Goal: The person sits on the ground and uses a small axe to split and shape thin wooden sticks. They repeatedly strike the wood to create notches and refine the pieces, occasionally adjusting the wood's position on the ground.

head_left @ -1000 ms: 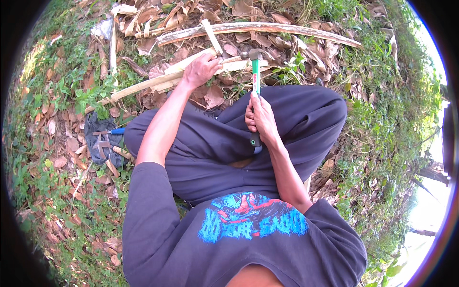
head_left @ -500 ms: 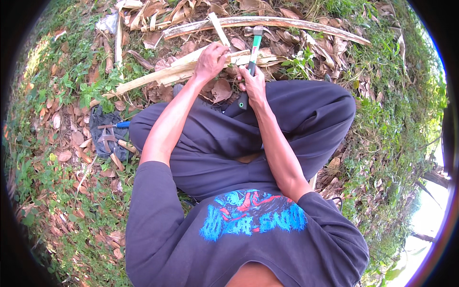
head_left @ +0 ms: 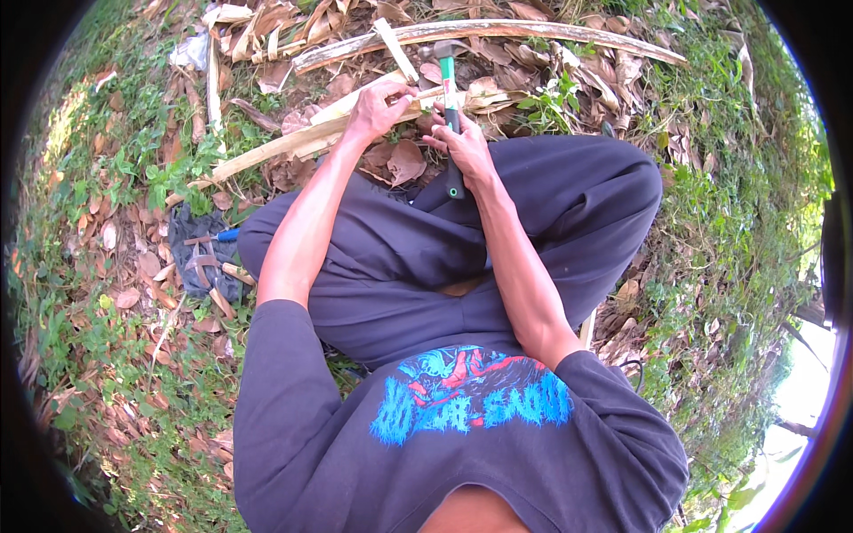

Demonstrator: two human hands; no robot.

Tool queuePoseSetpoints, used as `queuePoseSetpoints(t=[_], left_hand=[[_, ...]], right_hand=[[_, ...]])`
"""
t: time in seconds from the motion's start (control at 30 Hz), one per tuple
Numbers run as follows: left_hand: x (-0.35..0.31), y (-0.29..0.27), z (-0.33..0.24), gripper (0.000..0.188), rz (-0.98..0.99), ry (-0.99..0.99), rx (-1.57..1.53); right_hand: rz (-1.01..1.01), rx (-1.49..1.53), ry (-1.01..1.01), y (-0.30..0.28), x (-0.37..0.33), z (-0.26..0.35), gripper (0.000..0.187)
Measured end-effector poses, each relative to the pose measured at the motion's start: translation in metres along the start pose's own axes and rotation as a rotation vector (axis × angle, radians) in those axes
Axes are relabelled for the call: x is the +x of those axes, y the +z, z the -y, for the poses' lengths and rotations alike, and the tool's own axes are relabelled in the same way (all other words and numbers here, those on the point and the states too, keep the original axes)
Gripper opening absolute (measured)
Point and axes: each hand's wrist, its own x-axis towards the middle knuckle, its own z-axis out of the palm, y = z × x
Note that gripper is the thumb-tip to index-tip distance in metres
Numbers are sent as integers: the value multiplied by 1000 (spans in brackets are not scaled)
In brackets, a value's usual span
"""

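My right hand [head_left: 464,149] is closed around the black grip of a claw hammer [head_left: 448,78], with some fingers loosely extended. The hammer's green shaft points away from me, and its metal head is at the far end. To its left, my left hand [head_left: 378,111] rests over pale split wood strips [head_left: 289,144]. Thumb and fingertips are pinched together; what they hold, if anything, is too small to make out. A short flat wood piece [head_left: 395,50] slants away just beyond those fingertips, its near end close to them.
A long curved strip of wood [head_left: 498,31] lies across the far side. Left of my knee, a dark cloth or bag [head_left: 191,258] carries tools, one with a blue handle [head_left: 228,235]. Dry leaves [head_left: 407,163] and green plants [head_left: 555,93] cover the ground around my crossed legs.
The hammer has swung left, so its head is now nearer the short wood piece, and my right fingers have loosened. My left hand has shifted slightly, still pinched. The view has also moved a little.
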Motion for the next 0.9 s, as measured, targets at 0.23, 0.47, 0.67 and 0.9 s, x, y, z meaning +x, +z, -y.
queuePoseSetpoints(t=[0.23,0.47,0.67,0.9], left_hand=[[-2,4,-2,21,-55,-106,62],[-5,8,-6,17,-49,-110,6],[-7,7,-7,16,-35,-59,17],[-10,6,-5,17,-9,-66,31]], right_hand=[[-185,-32,-46,-1,-13,-7,17],[-144,-118,77,-2,-55,48,17],[-171,-325,111,5,-98,48,16],[-136,-370,153,12,-104,33,19]])
